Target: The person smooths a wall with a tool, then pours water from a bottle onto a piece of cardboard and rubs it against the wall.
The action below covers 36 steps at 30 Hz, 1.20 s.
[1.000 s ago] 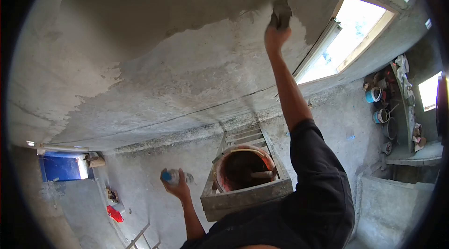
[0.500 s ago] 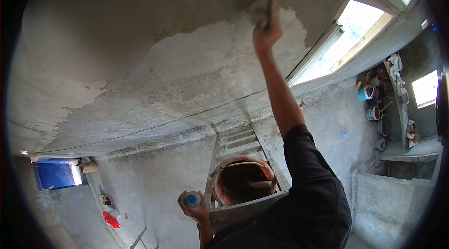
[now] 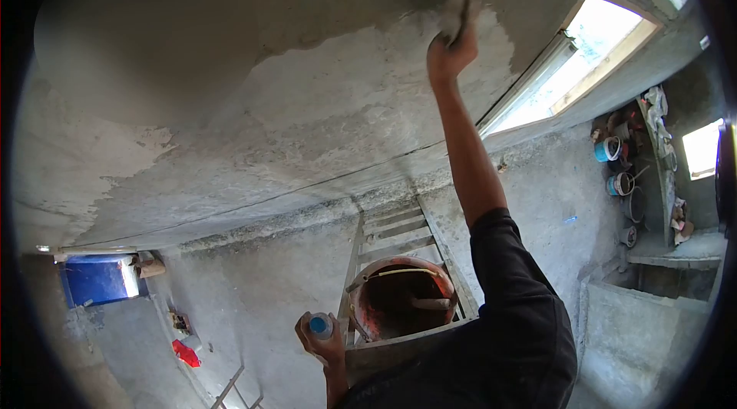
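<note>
My right hand [image 3: 451, 58] reaches up and grips a plastering trowel [image 3: 458, 16], slightly blurred, whose blade is at the wall. Darker, fresh-looking plaster [image 3: 330, 2] covers the upper wall, and its ragged lower edge meets paler wall [image 3: 330, 94] beneath. Down by my body, my left hand [image 3: 328, 349] is wrapped round a clear bottle with a blue top [image 3: 321, 324]. To the right of that hand, a reddish bucket [image 3: 364, 318] stands on the wooden ladder, with a rod-like handle [image 3: 431, 304] resting inside. How much mortar it holds is too dark to tell.
The wooden ladder [image 3: 453, 267] rises below me. A window opening [image 3: 595, 48] cuts the wall at right. Several buckets [image 3: 606, 149] stand by a ledge far right. At lower left are a blue panel [image 3: 96, 280] and a red object [image 3: 186, 354] on the floor.
My right hand and the trowel have shifted a little to the right along the wall. My left hand keeps its hold on the bottle. The whole view has shifted slightly.
</note>
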Motion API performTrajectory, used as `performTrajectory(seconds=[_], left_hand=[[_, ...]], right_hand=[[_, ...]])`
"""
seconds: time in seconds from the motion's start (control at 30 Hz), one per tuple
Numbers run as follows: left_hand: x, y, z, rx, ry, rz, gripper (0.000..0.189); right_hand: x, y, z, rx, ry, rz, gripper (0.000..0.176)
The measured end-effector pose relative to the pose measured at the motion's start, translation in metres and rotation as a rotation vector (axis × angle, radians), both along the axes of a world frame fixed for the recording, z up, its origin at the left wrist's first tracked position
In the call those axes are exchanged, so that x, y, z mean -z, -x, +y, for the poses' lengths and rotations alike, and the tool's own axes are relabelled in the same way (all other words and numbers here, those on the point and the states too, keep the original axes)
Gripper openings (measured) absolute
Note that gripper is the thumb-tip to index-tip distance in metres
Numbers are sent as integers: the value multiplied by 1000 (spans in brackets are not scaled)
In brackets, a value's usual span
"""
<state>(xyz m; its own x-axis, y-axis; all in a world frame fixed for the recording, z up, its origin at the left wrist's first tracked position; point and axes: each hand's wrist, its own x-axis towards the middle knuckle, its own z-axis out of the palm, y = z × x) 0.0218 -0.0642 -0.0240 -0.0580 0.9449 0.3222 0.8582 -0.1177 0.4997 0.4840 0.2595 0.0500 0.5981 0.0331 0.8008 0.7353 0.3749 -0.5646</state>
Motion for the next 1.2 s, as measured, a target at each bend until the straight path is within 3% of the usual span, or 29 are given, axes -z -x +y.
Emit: performTrajectory(seconds=[0.07, 0.13, 0.27, 0.3, 0.37, 0.47, 0.5, 0.57, 0.6, 0.67, 0.9, 0.97, 1.07, 1.2], left_hand=[[2, -1, 0, -7, 7, 3, 52], [1, 0, 1, 28, -12, 27, 52], [4, 1, -1, 2, 13, -16, 52], [2, 0, -1, 14, 5, -8, 52], [1, 1, 1, 21, -6, -2, 52], [2, 0, 1, 1, 12, -10, 52], [1, 0, 2, 22, -4, 15, 51], [-1, 0, 1, 42, -15, 43, 50], [-1, -1, 1, 35, -15, 32, 50], [1, -3, 4, 21, -18, 15, 50], [-1, -3, 3, 19, -2, -46, 51], [-2, -3, 3, 30, 3, -37, 51], [-2, -4, 3, 26, 11, -39, 50], [-2, -1, 7, 25, 0, -35, 51]], right_hand=[[-11, -6, 22, 117, -23, -17, 67], [2, 12, 48, 182, 3, -322, 69], [45, 55, 32, -292, 390, -803, 75], [51, 57, 25, -292, 392, -802, 75], [46, 63, 11, -368, 297, -478, 71], [6, 43, 11, -48, 31, -243, 63], [-5, 34, 16, -53, 37, -239, 63], [-17, 15, 26, 27, 71, -489, 59], [-13, 8, 29, 25, 73, -489, 59], [2, -4, 34, 127, 245, -756, 55], [40, -5, -5, 101, 361, -581, 54], [15, 2, 1, 100, 220, -650, 54], [-6, 1, 23, 132, 340, -793, 52], [27, -37, -2, 221, 449, -857, 56]])
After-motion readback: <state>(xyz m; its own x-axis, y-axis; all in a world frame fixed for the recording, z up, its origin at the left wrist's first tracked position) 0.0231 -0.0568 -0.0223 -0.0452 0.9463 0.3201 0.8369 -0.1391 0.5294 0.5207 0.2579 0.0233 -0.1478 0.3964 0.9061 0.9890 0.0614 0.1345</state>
